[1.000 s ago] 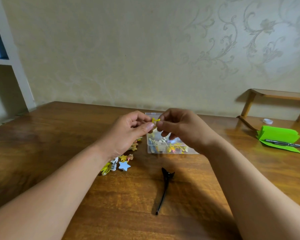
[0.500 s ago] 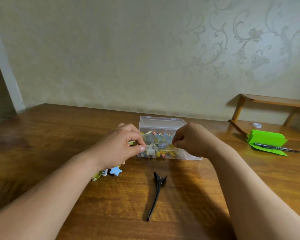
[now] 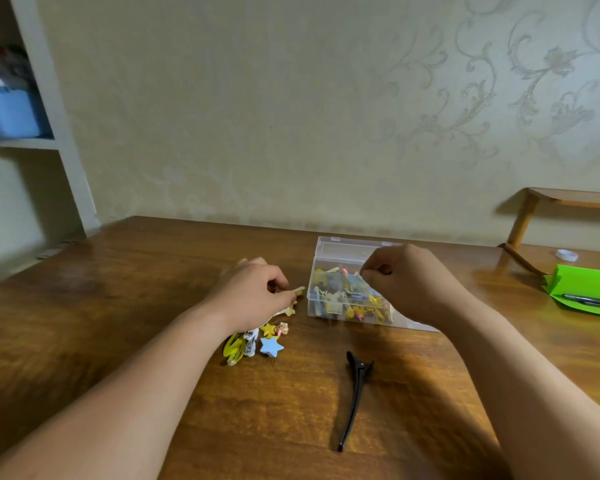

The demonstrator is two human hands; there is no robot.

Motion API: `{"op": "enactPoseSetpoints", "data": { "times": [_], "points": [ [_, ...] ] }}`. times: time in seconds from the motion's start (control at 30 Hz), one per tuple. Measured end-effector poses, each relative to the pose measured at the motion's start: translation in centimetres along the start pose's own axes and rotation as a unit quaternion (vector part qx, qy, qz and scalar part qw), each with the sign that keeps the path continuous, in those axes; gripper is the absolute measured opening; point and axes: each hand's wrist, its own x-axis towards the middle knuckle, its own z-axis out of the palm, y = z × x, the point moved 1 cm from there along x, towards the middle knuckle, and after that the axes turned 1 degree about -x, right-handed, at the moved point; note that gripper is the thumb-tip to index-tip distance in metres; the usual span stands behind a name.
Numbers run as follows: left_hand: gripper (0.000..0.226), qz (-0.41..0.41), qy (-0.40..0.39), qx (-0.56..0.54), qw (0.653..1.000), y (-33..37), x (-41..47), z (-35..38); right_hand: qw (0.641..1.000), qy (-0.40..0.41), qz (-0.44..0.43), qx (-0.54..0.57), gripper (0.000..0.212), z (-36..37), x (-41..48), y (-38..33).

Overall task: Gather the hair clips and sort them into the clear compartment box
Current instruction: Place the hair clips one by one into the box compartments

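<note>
The clear compartment box (image 3: 347, 251) stands open on the wooden table (image 3: 125, 306), with several coloured hair clips inside. My right hand (image 3: 407, 280) hovers over its right half, fingers curled, with nothing showing between the fingertips. Left of the box, my left hand (image 3: 252, 294) pinches a pale hair clip (image 3: 298, 290) at the top of a small pile. Below that hand lie a blue star clip (image 3: 271, 346), a yellow star clip (image 3: 268, 329) and a yellow-green clip (image 3: 232, 348). A long black clip (image 3: 355, 393) lies alone nearer to me.
A green folder (image 3: 582, 284) with a pen (image 3: 591, 301) lies at the right edge, a small white cap (image 3: 567, 254) behind it. A low wooden rack (image 3: 568, 199) stands at the back right. White shelving with a blue bin (image 3: 9, 114) is on the left.
Both hands held a yellow star clip together above the box. They have parted: the right went down over the box, the left dropped to the pile and took hold of a pale clip.
</note>
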Motion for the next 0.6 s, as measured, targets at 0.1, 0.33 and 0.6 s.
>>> {"op": "enactPoseSetpoints", "data": {
  "times": [0.1, 0.33, 0.6],
  "points": [
    [0.014, 0.011, 0.021, 0.001, 1.0, 0.4, 0.0, -0.1, 1.0, -0.005, -0.01, -0.003, 0.019, 0.6, 0.0, 0.0],
    [0.012, 0.02, 0.062, -0.057, 0.996, 0.5, -0.2, -0.4, 1.0, 0.002, -0.022, 0.021, 0.019, 0.8, 0.0, -0.8],
    [0.009, 0.132, 0.069, -0.176, 0.973, 4.1, -1.3, -0.2, 0.99, -0.014, -0.051, 0.128, 0.015, 0.7, -0.5, -2.9]
  ]
}}
